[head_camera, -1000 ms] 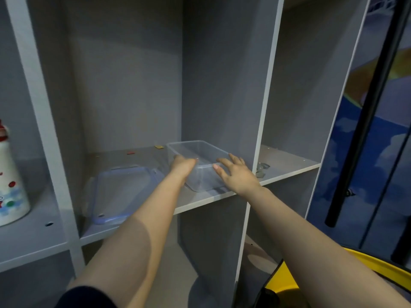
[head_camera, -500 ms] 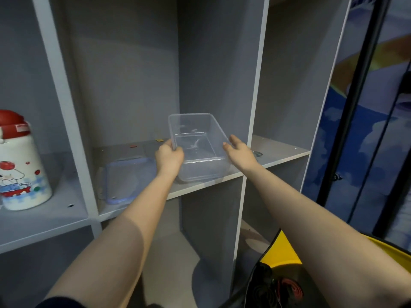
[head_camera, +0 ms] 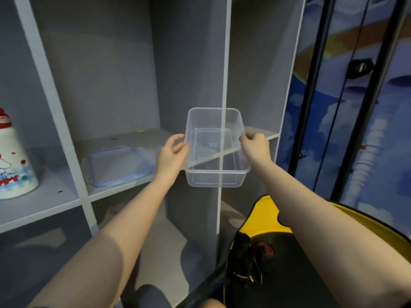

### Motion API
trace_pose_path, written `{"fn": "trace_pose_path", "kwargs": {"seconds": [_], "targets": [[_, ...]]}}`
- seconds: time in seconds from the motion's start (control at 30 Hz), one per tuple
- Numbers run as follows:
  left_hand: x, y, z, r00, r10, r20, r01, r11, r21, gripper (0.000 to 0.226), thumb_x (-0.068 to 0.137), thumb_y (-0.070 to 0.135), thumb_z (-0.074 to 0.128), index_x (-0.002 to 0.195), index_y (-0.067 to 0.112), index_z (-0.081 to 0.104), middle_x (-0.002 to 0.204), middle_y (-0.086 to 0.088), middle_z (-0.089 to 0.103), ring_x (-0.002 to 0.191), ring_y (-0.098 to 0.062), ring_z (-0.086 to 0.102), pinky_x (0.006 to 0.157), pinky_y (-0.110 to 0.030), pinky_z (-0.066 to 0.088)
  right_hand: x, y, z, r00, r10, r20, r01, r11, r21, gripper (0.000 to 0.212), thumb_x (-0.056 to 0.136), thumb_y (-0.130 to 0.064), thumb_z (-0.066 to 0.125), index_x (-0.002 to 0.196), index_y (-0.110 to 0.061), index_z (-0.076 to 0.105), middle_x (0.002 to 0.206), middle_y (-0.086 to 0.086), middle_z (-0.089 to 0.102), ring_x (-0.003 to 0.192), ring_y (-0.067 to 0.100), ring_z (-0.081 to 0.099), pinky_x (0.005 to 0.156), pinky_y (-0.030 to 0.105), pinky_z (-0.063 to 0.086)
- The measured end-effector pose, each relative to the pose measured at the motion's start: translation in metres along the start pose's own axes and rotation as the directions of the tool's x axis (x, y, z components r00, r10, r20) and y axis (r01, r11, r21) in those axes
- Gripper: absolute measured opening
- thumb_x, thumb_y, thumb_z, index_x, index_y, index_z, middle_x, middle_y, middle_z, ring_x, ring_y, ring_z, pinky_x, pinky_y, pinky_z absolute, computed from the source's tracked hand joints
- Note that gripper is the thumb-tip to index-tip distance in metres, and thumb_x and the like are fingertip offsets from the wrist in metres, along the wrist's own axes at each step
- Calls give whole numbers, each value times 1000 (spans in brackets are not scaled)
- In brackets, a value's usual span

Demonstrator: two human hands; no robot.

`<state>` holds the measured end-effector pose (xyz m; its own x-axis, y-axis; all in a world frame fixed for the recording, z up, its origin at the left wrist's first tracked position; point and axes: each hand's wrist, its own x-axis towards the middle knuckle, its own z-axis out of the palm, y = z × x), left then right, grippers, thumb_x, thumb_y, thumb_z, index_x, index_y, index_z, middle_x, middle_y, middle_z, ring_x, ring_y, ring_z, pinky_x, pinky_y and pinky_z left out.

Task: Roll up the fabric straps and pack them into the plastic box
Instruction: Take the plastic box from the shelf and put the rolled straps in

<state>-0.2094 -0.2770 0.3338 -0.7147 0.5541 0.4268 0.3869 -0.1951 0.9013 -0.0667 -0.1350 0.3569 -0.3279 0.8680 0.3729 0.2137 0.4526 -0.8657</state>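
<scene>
While each grip, left hand and right hand, clamps the plastic box, fingertips hide behind its walls.

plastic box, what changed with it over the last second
Both hands, left hand and right hand, took the plastic box by its sides and lifted it off the shelf, out towards the person. The blue-rimmed lid stayed on the shelf.

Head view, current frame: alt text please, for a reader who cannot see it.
Both hands, left hand and right hand, grip the rims of an empty clear plastic box, held in the air before a grey shelf unit. Its blue-edged lid lies on the shelf; a white bottle stands further left.
</scene>
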Motion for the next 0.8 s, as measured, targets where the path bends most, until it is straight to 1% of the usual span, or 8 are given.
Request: {"fn": "trace_pose_path", "kwargs": {"seconds": [0.1,0.17,0.33,0.4,0.43,0.53,0.7,0.8], "targets": [[-3,-7,26,992,-119,52,115,990,80,34,93,23,55,125,13,54,124,-10,61,114,-23,58,97,-43,48,-18,24,-23,999,28,-46,-31,998,-55,31,90,-25,44,109,-17,67,104,13,66,102,34,57,83,35,45],[-8,-12,46,981,-166,103,152,979,134,34,94,24,52,125,12,56,123,-10,60,113,-27,58,93,-49,49,-28,40,-37,996,59,-68,-63,996,-63,34,90,-28,44,115,-19,66,111,11,66,105,32,57,85,36,46],[-31,-28,107,940,-249,234,209,961,184,32,94,17,49,124,17,57,117,-1,61,105,-24,60,82,-45,55,-49,90,-80,980,140,-140,-156,982,-106,35,92,-22,45,122,-16,61,119,10,64,112,31,55,93,37,45],[-46,-34,133,904,-308,296,259,946,193,33,95,17,48,127,16,54,114,-2,60,104,-26,60,66,-36,55,-59,114,-99,972,170,-164,-191,974,-121,34,93,-20,44,123,-14,59,119,10,63,111,31,56,91,37,46],[-52,-39,145,878,-339,337,284,937,202,35,95,18,48,129,17,52,118,-4,60,107,-28,60,64,-35,53,-64,128,-108,967,191,-166,-215,967,-135,34,94,-20,44,125,-13,58,121,9,63,113,29,55,89,34,45],[-72,-57,182,786,-428,446,367,904,220,37,95,17,50,132,16,49,127,-8,57,106,-27,60,72,-42,57,-76,168,-134,945,274,-177,-303,938,-169,37,95,-21,45,130,-11,52,129,10,58,120,30,52,95,35,42],[-111,-86,236,662,-527,532,439,849,295,36,96,10,45,132,11,48,104,-8,57,75,-16,58,62,-38,52,-101,222,-164,907,375,-192,-411,889,-201,38,94,-15,44,131,-10,53,129,10,58,122,30,51,99,38,41],[-130,-108,263,614,-560,556,435,828,354,38,97,8,44,135,9,45,106,-5,51,88,-22,55,70,-44,54,-116,250,-175,877,443,-188,-475,859,-192,34,94,-14,46,126,-9,55,127,12,59,118,30,53,94,37,43]]}}
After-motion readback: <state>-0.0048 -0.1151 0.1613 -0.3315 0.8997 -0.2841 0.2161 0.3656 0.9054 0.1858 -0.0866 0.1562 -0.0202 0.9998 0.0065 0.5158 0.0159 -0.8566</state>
